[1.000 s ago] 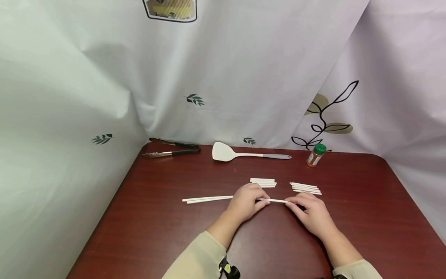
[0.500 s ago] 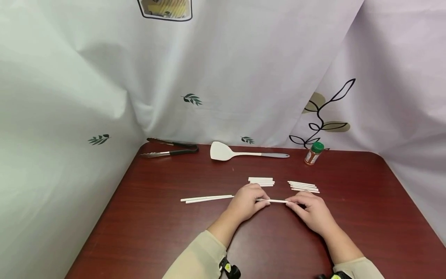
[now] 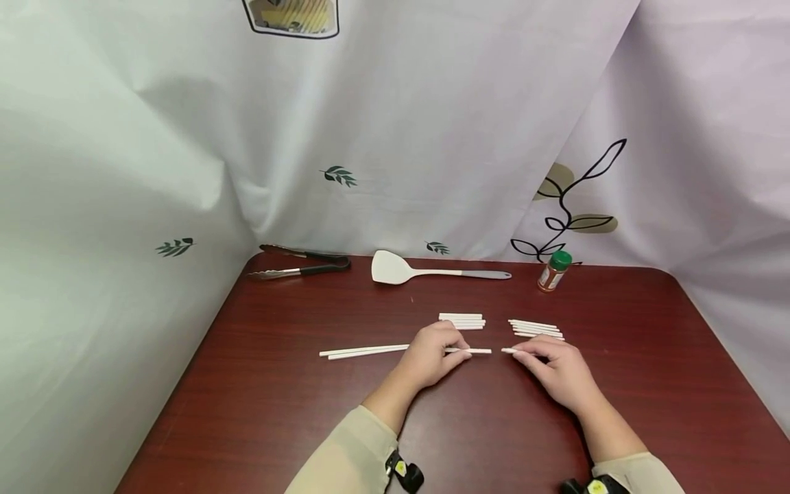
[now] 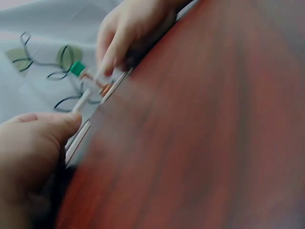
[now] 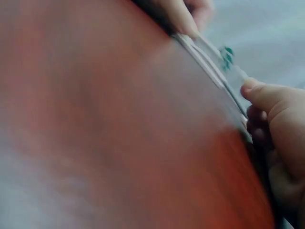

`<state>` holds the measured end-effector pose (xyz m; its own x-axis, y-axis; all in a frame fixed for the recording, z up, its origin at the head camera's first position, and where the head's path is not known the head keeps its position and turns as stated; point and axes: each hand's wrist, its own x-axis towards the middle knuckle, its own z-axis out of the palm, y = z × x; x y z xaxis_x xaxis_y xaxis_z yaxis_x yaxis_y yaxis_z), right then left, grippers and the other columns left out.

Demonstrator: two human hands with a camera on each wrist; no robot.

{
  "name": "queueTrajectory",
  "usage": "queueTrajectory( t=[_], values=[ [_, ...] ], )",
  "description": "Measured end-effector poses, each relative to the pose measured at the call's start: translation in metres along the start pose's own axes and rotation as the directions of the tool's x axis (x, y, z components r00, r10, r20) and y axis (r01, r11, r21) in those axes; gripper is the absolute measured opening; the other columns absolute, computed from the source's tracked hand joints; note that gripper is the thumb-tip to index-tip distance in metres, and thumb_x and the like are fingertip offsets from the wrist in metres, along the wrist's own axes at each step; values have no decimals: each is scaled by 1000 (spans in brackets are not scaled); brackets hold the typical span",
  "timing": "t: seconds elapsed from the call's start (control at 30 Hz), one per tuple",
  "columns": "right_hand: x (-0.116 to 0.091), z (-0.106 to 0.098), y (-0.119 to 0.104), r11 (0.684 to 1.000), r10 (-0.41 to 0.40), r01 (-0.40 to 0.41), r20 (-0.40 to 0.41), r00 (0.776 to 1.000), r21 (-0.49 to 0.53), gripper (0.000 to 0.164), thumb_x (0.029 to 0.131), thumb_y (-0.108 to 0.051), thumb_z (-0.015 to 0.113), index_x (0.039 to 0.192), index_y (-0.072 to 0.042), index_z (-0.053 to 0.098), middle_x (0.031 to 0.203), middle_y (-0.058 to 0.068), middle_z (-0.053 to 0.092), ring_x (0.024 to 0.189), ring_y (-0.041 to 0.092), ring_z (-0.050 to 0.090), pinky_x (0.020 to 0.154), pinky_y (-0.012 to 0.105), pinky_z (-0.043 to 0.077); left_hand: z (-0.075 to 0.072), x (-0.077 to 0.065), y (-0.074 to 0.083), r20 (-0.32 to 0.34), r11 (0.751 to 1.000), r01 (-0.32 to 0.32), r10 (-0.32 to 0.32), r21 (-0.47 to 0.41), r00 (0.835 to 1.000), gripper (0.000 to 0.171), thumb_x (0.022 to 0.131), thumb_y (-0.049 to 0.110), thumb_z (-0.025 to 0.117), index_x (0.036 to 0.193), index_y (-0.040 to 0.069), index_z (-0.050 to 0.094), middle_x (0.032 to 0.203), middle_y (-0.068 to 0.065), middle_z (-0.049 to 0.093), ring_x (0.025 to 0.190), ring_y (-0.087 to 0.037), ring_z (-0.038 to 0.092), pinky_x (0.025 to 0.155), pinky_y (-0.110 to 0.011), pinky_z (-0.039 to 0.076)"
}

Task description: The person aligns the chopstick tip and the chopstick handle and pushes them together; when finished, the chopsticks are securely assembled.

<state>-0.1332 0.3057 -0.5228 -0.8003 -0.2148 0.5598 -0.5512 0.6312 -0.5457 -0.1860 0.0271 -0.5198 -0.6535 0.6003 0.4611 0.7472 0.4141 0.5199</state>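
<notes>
My left hand (image 3: 432,353) pinches a thin white stick (image 3: 480,351) between thumb and fingers, its end pointing right. Opposite it, my right hand (image 3: 558,370) pinches another white stick piece (image 3: 509,350), only a short tip of which shows. A narrow gap separates the two facing ends. In the left wrist view the left hand's thumb lies along the stick (image 4: 82,100). Two long white sticks (image 3: 364,352) lie on the table to the left, their right ends hidden behind the left hand. Beyond the hands lie two groups of short white sticks, a left group (image 3: 461,321) and a right group (image 3: 535,328).
Along the back of the dark red table (image 3: 259,412) lie black-handled tongs (image 3: 324,268) and a white spatula (image 3: 391,267). A green-capped spice jar (image 3: 554,271) stands at back right. Printed cloth (image 3: 432,137) hangs behind the table and at its sides.
The single stick spanning both hands is now in two pieces, with a gap between their ends. My left hand has shifted slightly left and the right slightly right.
</notes>
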Motion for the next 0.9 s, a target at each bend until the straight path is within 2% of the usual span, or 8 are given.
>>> queueTrajectory(
  t=[0.1, 0.3, 0.5, 0.57, 0.67, 0.8, 0.9],
  values=[
    [-1, -2, 2, 999, 39, -39, -15, 999, 3, 33, 82, 3, 89, 97, -25, 85, 94, -14, 75, 91, 6, 69, 85, 11, 45, -2, -1, -1, -12, 1000, 5, -5, -14, 1000, 7, 91, 19, 87, 91, 15, 80, 89, 6, 69, 86, -9, 64, 83, -18, 50],
    [0, -1, 3, 999, 52, -52, -17, 999, 2, 28, 83, 0, 89, 99, -23, 86, 97, -11, 77, 93, 7, 70, 86, 11, 46, -1, -1, -1, -15, 1000, 4, -4, 3, 1000, 7, 92, 21, 86, 96, 15, 84, 91, 6, 69, 84, -9, 63, 80, -17, 49],
    [0, 2, 4, 998, 47, -51, -96, 994, -38, 28, 79, 2, 91, 100, -16, 84, 98, -7, 78, 92, 7, 70, 83, 10, 47, 2, 1, 3, -1, 995, -12, 12, 96, 1000, 10, 93, 22, 86, 103, 20, 85, 93, 7, 69, 85, -9, 64, 81, -20, 50],
    [0, 2, 7, 998, 15, -23, -127, 992, -64, 27, 77, 2, 91, 96, -16, 83, 96, -7, 77, 91, 10, 69, 83, 13, 47, 3, 1, 2, -33, 989, -20, 25, 144, 999, 10, 92, 23, 87, 102, 21, 85, 94, 7, 70, 87, -11, 64, 84, -24, 51],
    [3, 0, 13, 993, -42, 24, -164, 986, -112, 23, 76, 1, 91, 91, -14, 83, 91, -6, 75, 90, 20, 66, 84, 24, 46, 4, 2, 0, -121, 976, -6, 33, 218, 992, 8, 90, 24, 88, 97, 21, 85, 93, 6, 70, 87, -15, 63, 85, -30, 52],
    [5, -5, 22, 985, -70, 34, -209, 975, -171, 19, 74, -2, 91, 89, -11, 85, 87, 1, 71, 89, 29, 61, 85, 37, 42, 6, 5, -3, -231, 958, 57, 10, 282, 973, 8, 88, 24, 90, 94, 22, 86, 93, 6, 69, 84, -17, 61, 79, -37, 52],
    [6, -7, 25, 982, -67, 24, -222, 973, -189, 19, 73, -1, 91, 89, -10, 85, 87, 5, 70, 89, 33, 60, 85, 40, 41, 6, 3, -3, -259, 943, 114, -31, 312, 965, 8, 88, 25, 89, 94, 24, 85, 94, 7, 69, 86, -18, 60, 81, -39, 53]
  ],
)
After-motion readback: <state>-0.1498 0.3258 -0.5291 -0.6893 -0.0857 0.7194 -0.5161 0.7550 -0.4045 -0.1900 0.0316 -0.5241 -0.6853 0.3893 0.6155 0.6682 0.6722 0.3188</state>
